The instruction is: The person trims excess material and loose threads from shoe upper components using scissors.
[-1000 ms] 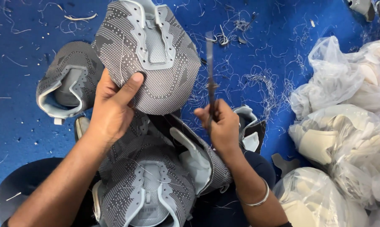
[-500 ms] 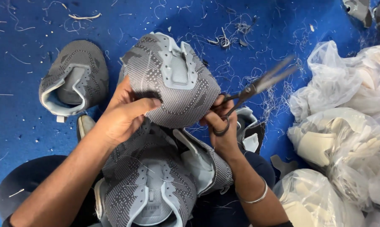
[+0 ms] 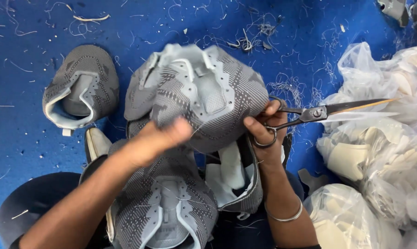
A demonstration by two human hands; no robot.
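Observation:
A grey knitted shoe upper (image 3: 204,92) with pale blue lace panels is held up in front of me. My left hand (image 3: 160,138), blurred by motion, grips its near edge. My right hand (image 3: 264,131) has its fingers through the handles of dark metal scissors (image 3: 324,113) and also pinches the upper's right edge. The scissor blades are slightly apart and point right, away from the upper. A thin bangle sits on my right wrist.
More grey shoe uppers (image 3: 167,207) are piled on my lap, and another one (image 3: 81,87) lies on the blue floor (image 3: 33,41) at left. Clear plastic bags (image 3: 384,152) of pale shoe parts fill the right side. Thread scraps litter the floor.
The upper has been turned and brought lower, toward me. The scissors swung from pointing upward to pointing right. My left hand shifted from the upper's side to its near edge.

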